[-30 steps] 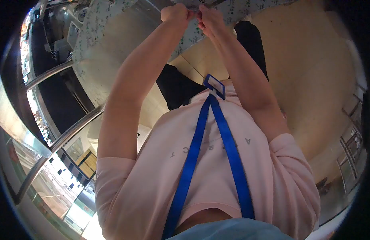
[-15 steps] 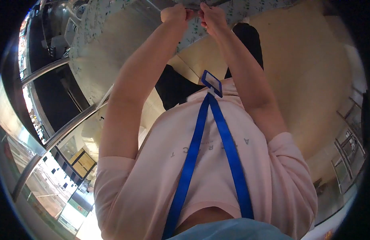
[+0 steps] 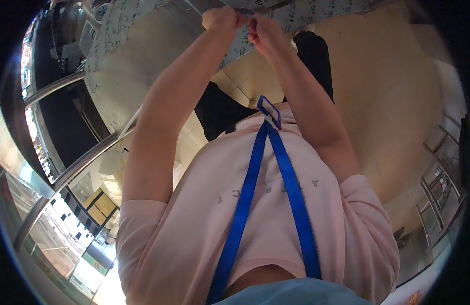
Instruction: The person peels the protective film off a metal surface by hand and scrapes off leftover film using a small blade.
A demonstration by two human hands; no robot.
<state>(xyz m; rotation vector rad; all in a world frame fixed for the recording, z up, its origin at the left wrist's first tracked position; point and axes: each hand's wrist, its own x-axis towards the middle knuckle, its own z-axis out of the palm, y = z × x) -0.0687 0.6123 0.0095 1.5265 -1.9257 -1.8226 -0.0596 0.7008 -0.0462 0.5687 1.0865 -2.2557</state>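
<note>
At the top of the head view, my left hand [image 3: 220,19] is closed, its fingers curled inward. My right hand [image 3: 265,33] is closed too, fingertips pressed together, a short way to the right of it. Whatever they grip is thin or hidden, and I cannot make it out. Both hands are over a surface covered in printed film [image 3: 301,19] with small dark and green marks. A dark strip [image 3: 275,6] runs along the top edge just beyond the hands.
Metal rails [image 3: 87,158] run along the left side. A blue lanyard with a badge [image 3: 269,112] hangs over my pink shirt. My dark-trousered legs [image 3: 314,63] stand on a tan floor [image 3: 382,101]. A metal rack [image 3: 433,203] stands at the far right.
My right hand has moved slightly down and turned, its fingers more curled. My left hand has shifted very little. The whole view has tilted slightly.
</note>
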